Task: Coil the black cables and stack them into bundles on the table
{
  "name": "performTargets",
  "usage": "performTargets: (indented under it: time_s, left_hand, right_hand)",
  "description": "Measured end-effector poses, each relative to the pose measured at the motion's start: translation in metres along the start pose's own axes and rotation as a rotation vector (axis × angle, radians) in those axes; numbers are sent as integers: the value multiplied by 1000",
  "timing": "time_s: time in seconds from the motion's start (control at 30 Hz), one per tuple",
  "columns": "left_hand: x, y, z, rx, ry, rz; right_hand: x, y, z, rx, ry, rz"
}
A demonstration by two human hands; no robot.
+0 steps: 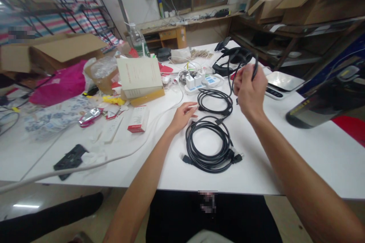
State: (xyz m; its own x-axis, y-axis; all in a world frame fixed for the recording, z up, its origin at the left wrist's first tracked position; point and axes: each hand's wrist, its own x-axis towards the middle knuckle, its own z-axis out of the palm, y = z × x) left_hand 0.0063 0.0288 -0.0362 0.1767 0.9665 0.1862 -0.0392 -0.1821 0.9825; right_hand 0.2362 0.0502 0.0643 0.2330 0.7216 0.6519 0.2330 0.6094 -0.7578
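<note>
My right hand (249, 89) is raised above the white table (299, 159), its fingers closed on a black cable (238, 60) that loops up and back toward a black heap behind it. My left hand (184, 115) rests on the table with fingers stretched out, its tips touching the end of a smaller black cable coil (215, 102). A larger coil of black cable (209, 146) lies just in front of both hands, nearer to me.
A white power strip with chargers (199, 81) sits behind the coils. A book (140, 76), a small red-and-white box (138, 119), packets and a pink bag (61, 83) clutter the left. A scale (281, 83) and a dark machine (330, 98) stand at right.
</note>
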Motion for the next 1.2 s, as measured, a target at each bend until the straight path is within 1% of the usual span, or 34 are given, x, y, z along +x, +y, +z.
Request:
performTargets:
  time_s: [0.03, 0.07, 0.13, 0.17, 0.2, 0.23, 0.33, 0.4, 0.5, 0.57, 0.67, 0.77, 0.83, 0.93, 1.0, 1.07, 1.13, 1.2]
  left_hand:
    - [1, -1, -1, -11, 10, -35]
    - [1, -1, -2, -17, 15, -68]
    - [2, -1, -4, -22, 22, -106]
    - [2, -1, -4, -25, 26, -110]
    - [2, -1, -5, -29, 26, -106]
    - [2, -1, -5, -30, 21, -101]
    - [2, 0, -6, -17, -16, -82]
    - [1, 1, -7, -26, -55, -66]
    - [-1, 6, -5, -38, -101, -76]
    - [-3, 12, -3, -17, -118, -99]
    - [-6, 20, -1, 10, -123, -97]
    - [-7, 23, -2, -73, -81, -113]
    - [-6, 21, -3, -168, -46, -152]
    - [-4, 18, -6, -276, 15, -196]
    - [-1, 17, -8, -348, 77, -202]
    - [2, 16, -11, -422, 154, -202]
    - [5, 16, -14, -483, 229, -211]
    - [7, 16, -18, -528, 287, -232]
  right_hand:
    - [13, -13, 4, 118, 101, -14]
    - [26, -28, 8, 210, 155, -58]
    - [48, -58, 14, 342, 217, -199]
    - [56, -71, 16, 396, 228, -271]
    - [63, -81, 16, 440, 248, -326]
    - [68, -89, 16, 462, 267, -349]
    - [76, -96, 12, 445, 289, -274]
    - [76, -94, 13, 358, 322, -244]
    - [72, -92, 23, 158, 371, -235]
    - [68, -93, 31, 114, 361, -224]
    - [65, -92, 41, 237, 307, -240]
    - [64, -87, 44, 326, 215, -176]
    - [64, -84, 43, 286, 145, -112]
    - [64, -80, 38, 158, -3, -27]
    - [64, -77, 34, 88, -125, -25]
    - [65, -73, 29, 22, -238, -53]
    - [68, -68, 24, -34, -298, -78]
    - [72, -64, 18, -58, -289, -84]
